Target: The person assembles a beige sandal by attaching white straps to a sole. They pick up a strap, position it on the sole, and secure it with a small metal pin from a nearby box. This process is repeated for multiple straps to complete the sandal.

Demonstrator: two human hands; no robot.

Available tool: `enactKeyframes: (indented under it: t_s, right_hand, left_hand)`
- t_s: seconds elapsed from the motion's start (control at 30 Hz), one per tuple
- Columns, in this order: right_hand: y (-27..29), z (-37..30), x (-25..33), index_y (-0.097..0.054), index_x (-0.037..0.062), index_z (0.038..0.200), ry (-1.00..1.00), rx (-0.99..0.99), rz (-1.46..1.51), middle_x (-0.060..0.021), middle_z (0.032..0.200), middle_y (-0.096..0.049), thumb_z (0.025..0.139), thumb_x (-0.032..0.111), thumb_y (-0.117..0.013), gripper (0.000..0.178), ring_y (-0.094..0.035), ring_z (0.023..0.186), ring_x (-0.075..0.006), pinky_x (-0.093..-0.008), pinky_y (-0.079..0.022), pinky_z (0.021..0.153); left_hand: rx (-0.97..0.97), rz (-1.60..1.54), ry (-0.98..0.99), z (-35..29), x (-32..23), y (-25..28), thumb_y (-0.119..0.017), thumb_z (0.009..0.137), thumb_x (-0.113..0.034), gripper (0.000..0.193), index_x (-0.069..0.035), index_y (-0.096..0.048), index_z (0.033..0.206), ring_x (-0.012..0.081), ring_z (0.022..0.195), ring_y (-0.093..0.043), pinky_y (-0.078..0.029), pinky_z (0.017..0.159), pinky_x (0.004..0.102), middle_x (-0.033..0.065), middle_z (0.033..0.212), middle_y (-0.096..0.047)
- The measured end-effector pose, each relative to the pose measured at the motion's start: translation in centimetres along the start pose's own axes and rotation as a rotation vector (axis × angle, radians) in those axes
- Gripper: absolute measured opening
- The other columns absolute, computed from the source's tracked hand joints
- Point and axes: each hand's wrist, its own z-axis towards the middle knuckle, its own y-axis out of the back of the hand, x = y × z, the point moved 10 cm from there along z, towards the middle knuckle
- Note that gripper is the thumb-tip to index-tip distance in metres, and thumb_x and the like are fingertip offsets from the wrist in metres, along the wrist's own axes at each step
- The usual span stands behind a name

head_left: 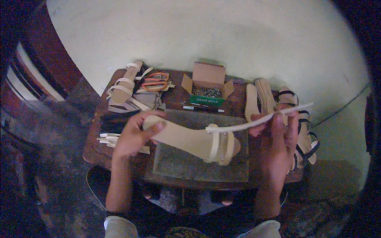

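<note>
A beige flat sandal [184, 139] with two cream bands across its toe end lies level above a grey mat [198, 174]. My left hand [135, 133] pinches its heel end, thumb on top of the sole. A long cream strap [246, 125] runs from the bands out to the right. My right hand [278, 135] grips that strap between thumb and fingers, leaving its free tip sticking out past the hand. Cream strap strips [109, 139] lie on the table beside my left wrist.
On the dark wooden table [174, 104] stand an open box of small metal pieces [208, 92], orange-handled scissors [156, 82] and a finished-looking sandal [124, 85]. Pens [202, 108] lie before the box. Bare soles [262, 95] and black-strapped sandals [303, 135] line the right edge. A pale wall rises behind.
</note>
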Motion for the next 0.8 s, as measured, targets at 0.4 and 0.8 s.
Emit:
enactKeyframes:
  t_s: [0.4, 0.8]
  right_hand:
    - [-8.2, 5.6, -7.6, -0.046, 0.0061, 0.110, -0.180, 0.477, -0.251, -0.0107, 0.087, -0.065, 0.090, 0.015, -0.054, 0.022, -0.061, 0.069, -0.0129, -0.0230, -0.049, 0.062]
    - [-8.0, 6.0, -11.4, -0.044, 0.0065, 0.116, -0.263, 0.552, -0.272, -0.0112, 0.087, -0.065, 0.090, 0.015, -0.055, 0.030, -0.062, 0.073, -0.0147, -0.0252, -0.050, 0.064]
  left_hand:
    - [0.111, -0.157, -0.056, -1.9, 1.9, -5.9, -0.068, 0.081, -0.012, 0.056, -0.003, -0.039, 0.128, 0.0118, 0.083, -0.057, -0.050, 0.065, 0.0253, 0.0065, 0.091, -0.060]
    - [0.105, -0.169, 0.011, -1.3, 3.3, -5.6, -0.066, 0.084, -0.015, 0.043, -0.003, -0.050, 0.122, 0.0111, 0.080, -0.059, -0.053, 0.065, 0.0262, 0.0036, 0.093, -0.062]
